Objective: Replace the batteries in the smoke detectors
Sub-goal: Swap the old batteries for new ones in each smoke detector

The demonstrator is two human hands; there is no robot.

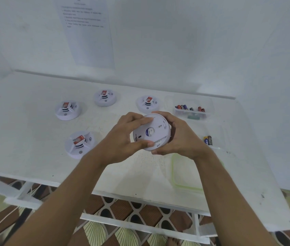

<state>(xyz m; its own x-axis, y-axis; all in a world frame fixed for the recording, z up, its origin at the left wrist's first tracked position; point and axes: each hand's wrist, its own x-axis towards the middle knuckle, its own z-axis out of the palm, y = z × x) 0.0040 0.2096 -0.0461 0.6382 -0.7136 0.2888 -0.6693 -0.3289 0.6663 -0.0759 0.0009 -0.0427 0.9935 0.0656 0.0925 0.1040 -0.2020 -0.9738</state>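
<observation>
Both hands hold a round white smoke detector (154,131) above the middle of the white table (25,157), its back plate with a blue label facing me. My left hand (122,137) grips its left rim, thumb on the lower edge and fingers over the top. My right hand (178,135) cups its right side with curled fingers. Several other white detectors with red tags lie face up on the table, one of them at the near left (79,143).
A clear tray (192,110) of loose batteries stands at the back right. One battery (208,140) lies alone to the right of my right hand. A clear container lid with a green rim (174,174) lies near the front edge. A printed sheet (87,31) hangs on the wall.
</observation>
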